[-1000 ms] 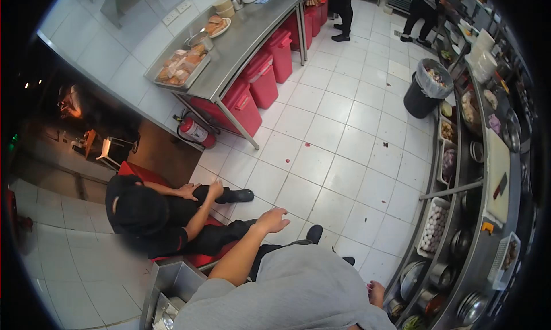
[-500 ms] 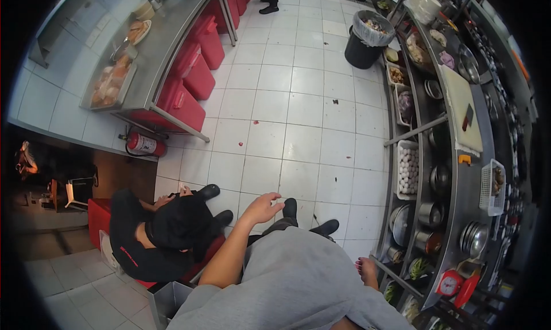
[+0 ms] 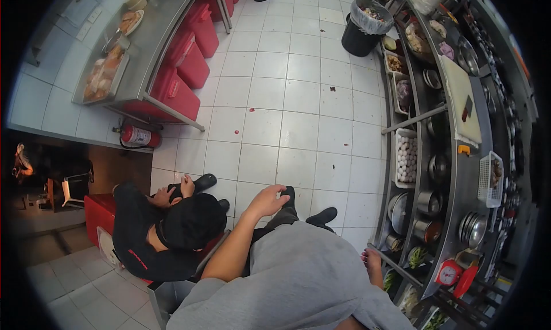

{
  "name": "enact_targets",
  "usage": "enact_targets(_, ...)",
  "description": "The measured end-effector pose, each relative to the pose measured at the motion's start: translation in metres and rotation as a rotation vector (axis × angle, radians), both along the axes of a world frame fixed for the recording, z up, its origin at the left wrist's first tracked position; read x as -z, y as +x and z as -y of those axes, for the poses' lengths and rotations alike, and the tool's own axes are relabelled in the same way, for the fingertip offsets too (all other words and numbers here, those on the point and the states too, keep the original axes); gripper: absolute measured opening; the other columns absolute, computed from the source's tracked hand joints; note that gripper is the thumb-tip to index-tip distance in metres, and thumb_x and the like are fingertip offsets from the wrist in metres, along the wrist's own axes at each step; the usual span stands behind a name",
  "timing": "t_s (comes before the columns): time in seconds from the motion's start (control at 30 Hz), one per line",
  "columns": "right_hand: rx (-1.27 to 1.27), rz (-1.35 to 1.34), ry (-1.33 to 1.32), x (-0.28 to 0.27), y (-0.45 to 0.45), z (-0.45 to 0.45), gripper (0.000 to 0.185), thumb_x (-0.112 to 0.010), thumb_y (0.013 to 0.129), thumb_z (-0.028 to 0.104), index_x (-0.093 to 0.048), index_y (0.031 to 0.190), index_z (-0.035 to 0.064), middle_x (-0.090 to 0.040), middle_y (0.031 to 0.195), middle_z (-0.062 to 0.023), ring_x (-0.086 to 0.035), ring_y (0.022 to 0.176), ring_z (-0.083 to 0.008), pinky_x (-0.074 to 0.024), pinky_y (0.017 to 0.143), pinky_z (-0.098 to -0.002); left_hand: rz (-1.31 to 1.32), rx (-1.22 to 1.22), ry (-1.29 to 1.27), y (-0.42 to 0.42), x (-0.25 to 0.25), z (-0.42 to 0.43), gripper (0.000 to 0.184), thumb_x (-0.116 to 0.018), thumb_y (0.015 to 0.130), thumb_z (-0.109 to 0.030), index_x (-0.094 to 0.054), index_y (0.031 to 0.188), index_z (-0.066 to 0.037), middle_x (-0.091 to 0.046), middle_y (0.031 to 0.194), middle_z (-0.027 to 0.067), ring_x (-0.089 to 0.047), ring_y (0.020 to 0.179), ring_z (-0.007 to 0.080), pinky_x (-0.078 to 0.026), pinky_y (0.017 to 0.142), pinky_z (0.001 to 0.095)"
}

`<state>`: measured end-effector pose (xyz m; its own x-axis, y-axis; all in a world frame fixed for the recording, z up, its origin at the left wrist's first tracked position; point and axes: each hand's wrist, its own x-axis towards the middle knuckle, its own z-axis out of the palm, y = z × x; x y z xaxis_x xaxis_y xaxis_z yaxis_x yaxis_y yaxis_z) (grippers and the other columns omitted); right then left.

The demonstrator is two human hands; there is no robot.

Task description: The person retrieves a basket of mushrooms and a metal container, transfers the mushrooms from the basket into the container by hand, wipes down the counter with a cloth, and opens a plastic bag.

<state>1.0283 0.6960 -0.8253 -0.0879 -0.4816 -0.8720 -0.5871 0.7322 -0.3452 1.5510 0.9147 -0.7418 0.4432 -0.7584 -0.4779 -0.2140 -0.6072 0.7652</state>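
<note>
My left hand (image 3: 268, 200) is held out over my dark-trousered leg, palm down. Its fingers bend loosely with nothing in them, close to my black boot (image 3: 289, 197). At my right side, my right hand (image 3: 372, 260) hangs beside the metal frame of the shelving (image 3: 396, 268). Its fingertips show slightly apart and hold nothing that I can see; whether it touches the frame I cannot tell.
A person (image 3: 192, 221) in black sits on a red seat at left. Red bins (image 3: 175, 94) stand under a steel counter (image 3: 150, 40); a fire extinguisher (image 3: 140, 136) is nearby. Shelves at right hold eggs (image 3: 407, 159), pans and a red scale (image 3: 449, 271). Further off stands a black trash bin (image 3: 360, 40).
My view has tilted slightly, moving the room upward in frame. My left hand has shifted a little right, my right hand inward to the shelving. The seated person's head and hands have moved.
</note>
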Motion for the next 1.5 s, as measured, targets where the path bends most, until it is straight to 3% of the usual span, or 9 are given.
enact_targets(0.33, 0.009, -0.01, 0.008, 0.004, -0.015, 0.001, 0.021, -0.061, 0.096, 0.024, -0.061, 0.111, 0.0086, -0.065, 0.091, -0.0058, -0.066, 0.072, -0.0183, -0.0559, 0.057, -0.0335, 0.052, 0.011, 0.029, -0.009, 0.002, -0.001, 0.051, -0.065, 0.093, -0.038, -0.062, 0.129, -0.002, -0.065, 0.127, 0.0197, -0.065, 0.11, 0.0358, -0.052, 0.094, 0.0411)
enact_targets(0.5, 0.026, 0.049, -0.078, 0.022, -0.034, -0.014, 0.021, -0.063, 0.095, 0.029, -0.065, 0.096, 0.0084, -0.067, 0.078, -0.0065, -0.068, 0.066, -0.0188, -0.0567, 0.06, -0.0343, 0.014, 0.023, 0.058, -0.013, -0.001, 0.02, 0.048, -0.066, 0.093, -0.032, -0.062, 0.127, 0.001, -0.064, 0.126, 0.0218, -0.064, 0.114, 0.0368, -0.052, 0.095, 0.0417)
enact_targets(0.7, 0.122, 0.045, -0.207, -0.004, -0.084, -0.009, 0.026, -0.061, 0.097, 0.032, -0.066, 0.104, 0.0076, -0.068, 0.095, -0.0063, -0.069, 0.076, -0.0172, -0.056, 0.061, -0.0319, 0.055, 0.205, 0.078, -0.043, 0.003, 0.078, 0.049, -0.065, 0.095, -0.031, -0.059, 0.132, 0.0, -0.065, 0.127, 0.0241, -0.068, 0.109, 0.0341, -0.053, 0.092, 0.0401)
enact_targets(0.9, 0.593, 0.074, -0.27, -0.013, -0.241, -0.073, 0.023, -0.061, 0.094, 0.027, -0.067, 0.106, 0.0079, -0.068, 0.09, -0.0051, -0.066, 0.073, -0.0151, -0.054, 0.06, -0.0306, 0.237, 0.518, 0.11, -0.15, -0.025, 0.178, 0.049, -0.067, 0.092, -0.033, -0.062, 0.129, -0.001, -0.067, 0.124, 0.0228, -0.069, 0.109, 0.0329, -0.054, 0.092, 0.04)
enact_targets(0.97, 0.701, 0.253, -0.315, -0.079, -0.254, -0.076, 0.024, -0.06, 0.096, 0.024, -0.065, 0.115, 0.0089, -0.068, 0.089, -0.0047, -0.063, 0.07, -0.0132, -0.0533, 0.063, -0.0287, 0.291, 0.637, 0.096, -0.198, -0.028, 0.21, 0.048, -0.067, 0.091, -0.033, -0.063, 0.127, -0.001, -0.068, 0.123, 0.0222, -0.069, 0.108, 0.0335, -0.054, 0.091, 0.0406)
enact_targets(1.03, 0.587, 0.584, -0.405, -0.155, -0.251, -0.074, 0.028, -0.057, 0.099, 0.021, -0.062, 0.124, 0.0098, -0.069, 0.09, -0.0043, -0.061, 0.068, -0.011, -0.0521, 0.064, -0.0263, 0.335, 0.786, 0.107, -0.237, -0.023, 0.236, 0.049, -0.068, 0.09, -0.034, -0.064, 0.126, -0.001, -0.068, 0.122, 0.0217, -0.069, 0.106, 0.0345, -0.054, 0.091, 0.0415)
enact_targets(1.17, 0.248, 0.78, -0.505, -0.273, -0.236, -0.085, 0.035, -0.055, 0.103, 0.021, -0.057, 0.136, 0.0105, -0.071, 0.09, -0.005, -0.06, 0.066, -0.008, -0.0503, 0.061, -0.0236, 0.389, 1.048, 0.062, -0.312, -0.018, 0.285, 0.049, -0.069, 0.089, -0.037, -0.065, 0.125, -0.004, -0.068, 0.122, 0.02, -0.07, 0.104, 0.0338, -0.054, 0.091, 0.0424)
enact_targets(1.33, 0.266, 0.732, -0.427, -0.277, -0.289, -0.128, 0.044, -0.058, 0.103, 0.024, -0.049, 0.144, 0.0111, -0.072, 0.088, -0.004, -0.063, 0.065, -0.0081, -0.0506, 0.057, -0.0237, 0.458, 1.367, -0.041, -0.387, 0.013, 0.348, 0.049, -0.071, 0.089, -0.043, -0.066, 0.122, -0.006, -0.07, 0.112, 0.0231, -0.068, 0.103, 0.0392, -0.055, 0.089, 0.0451)
enact_targets(1.5, 0.719, 0.638, -0.6, -0.276, -0.321, -0.174, 0.052, -0.059, 0.102, 0.035, -0.045, 0.147, 0.0135, -0.073, 0.092, -0.0038, -0.062, 0.063, -0.0082, -0.0506, 0.058, -0.0251, 0.458, 1.741, -0.025, -0.529, -0.001, 0.397, 0.05, -0.068, 0.092, -0.038, -0.063, 0.127, -0.003, -0.068, 0.12, 0.021, -0.069, 0.104, 0.0359, -0.054, 0.091, 0.0429)
